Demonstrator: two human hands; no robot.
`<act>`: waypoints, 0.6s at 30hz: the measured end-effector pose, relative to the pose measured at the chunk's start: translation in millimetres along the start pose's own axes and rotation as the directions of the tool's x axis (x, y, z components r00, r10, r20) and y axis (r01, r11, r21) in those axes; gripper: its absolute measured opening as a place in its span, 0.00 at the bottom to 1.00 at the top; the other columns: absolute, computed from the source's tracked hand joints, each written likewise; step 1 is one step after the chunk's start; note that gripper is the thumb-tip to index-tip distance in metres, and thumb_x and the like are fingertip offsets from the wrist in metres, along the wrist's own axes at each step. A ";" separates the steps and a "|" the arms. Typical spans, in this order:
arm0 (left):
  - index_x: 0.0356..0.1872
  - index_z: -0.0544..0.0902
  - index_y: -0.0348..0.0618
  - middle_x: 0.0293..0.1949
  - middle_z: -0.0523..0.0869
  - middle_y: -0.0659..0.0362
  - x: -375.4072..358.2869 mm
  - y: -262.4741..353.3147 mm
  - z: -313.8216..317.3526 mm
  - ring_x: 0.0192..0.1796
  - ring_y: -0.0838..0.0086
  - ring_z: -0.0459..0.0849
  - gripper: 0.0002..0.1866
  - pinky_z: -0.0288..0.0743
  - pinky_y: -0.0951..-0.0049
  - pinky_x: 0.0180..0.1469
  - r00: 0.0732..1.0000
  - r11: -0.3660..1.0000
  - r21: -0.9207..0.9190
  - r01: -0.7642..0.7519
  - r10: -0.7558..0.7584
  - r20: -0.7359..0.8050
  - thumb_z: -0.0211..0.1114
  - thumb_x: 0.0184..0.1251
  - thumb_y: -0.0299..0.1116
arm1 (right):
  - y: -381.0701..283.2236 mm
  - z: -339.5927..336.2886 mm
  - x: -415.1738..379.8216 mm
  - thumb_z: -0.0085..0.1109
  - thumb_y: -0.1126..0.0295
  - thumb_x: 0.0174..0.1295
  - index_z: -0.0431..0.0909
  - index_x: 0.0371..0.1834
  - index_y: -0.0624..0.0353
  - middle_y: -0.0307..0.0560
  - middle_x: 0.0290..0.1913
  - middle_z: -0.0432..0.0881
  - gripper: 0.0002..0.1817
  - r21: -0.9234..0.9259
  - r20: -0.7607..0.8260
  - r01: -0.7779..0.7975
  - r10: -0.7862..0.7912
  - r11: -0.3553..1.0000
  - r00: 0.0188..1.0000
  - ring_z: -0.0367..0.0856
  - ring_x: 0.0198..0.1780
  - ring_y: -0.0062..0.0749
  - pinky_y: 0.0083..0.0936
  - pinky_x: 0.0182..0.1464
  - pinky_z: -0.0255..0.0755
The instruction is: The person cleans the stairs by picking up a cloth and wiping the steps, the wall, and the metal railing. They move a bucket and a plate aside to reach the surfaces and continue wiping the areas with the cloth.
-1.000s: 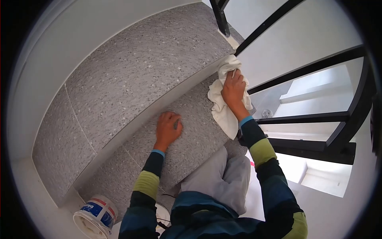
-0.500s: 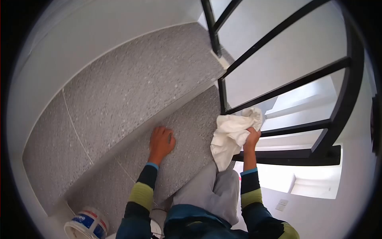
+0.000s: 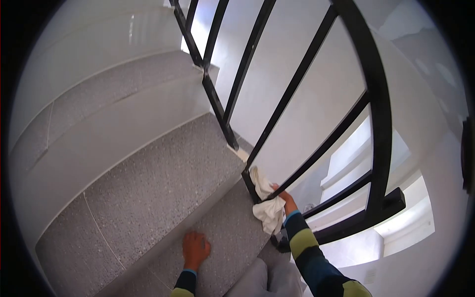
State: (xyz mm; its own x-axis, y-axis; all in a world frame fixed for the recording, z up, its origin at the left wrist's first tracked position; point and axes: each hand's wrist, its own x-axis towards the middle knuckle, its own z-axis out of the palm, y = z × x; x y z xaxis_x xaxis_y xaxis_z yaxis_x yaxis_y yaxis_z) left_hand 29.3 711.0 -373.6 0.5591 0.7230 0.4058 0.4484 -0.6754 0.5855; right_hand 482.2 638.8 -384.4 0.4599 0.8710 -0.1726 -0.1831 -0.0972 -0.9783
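My right hand point(image 3: 283, 194) grips a crumpled white cloth point(image 3: 269, 216) at the foot of the black metal railing point(image 3: 292, 94). Part of the cloth wraps around the lower end of a bar, and the rest hangs over the stair edge. Some of my right fingers are hidden behind the bar and the cloth. Lower down, my left hand point(image 3: 196, 250) rests palm down on the grey speckled step point(image 3: 225, 237), close to the riser. It holds nothing that I can see, and its fingers are slightly bent and apart.
More speckled treads point(image 3: 158, 173) curve upward along a white wall point(image 3: 99, 44) on the left. Beyond the railing lies an open drop with bright window openings point(image 3: 405, 208). My knees point(image 3: 267, 279) are at the bottom, against the step.
My view has tilted up the stairs, and the bucket has left the frame. My right hand has brought the cloth against the railing's base. My left hand stays on the step.
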 end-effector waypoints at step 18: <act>0.30 0.78 0.39 0.34 0.76 0.51 -4.0 7.5 -3.5 0.41 0.56 0.73 0.07 0.68 0.60 0.45 0.999 0.999 -0.028 0.038 -0.039 -0.038 0.58 0.49 0.30 | -418.0 255.4 -142.0 0.62 0.76 0.42 0.75 0.50 0.58 0.55 0.48 0.70 0.26 -0.841 0.521 0.151 -0.853 -0.519 -0.031 0.70 0.49 0.49 0.37 0.52 0.66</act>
State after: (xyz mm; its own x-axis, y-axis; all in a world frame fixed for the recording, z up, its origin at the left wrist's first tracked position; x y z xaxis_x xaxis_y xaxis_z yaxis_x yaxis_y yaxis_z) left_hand 28.0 703.6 -368.4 0.5143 0.7538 0.4091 0.4494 -0.6431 0.6201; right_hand 271.5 678.8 78.3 -0.3105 0.3063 0.8999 0.8955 -0.2233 0.3850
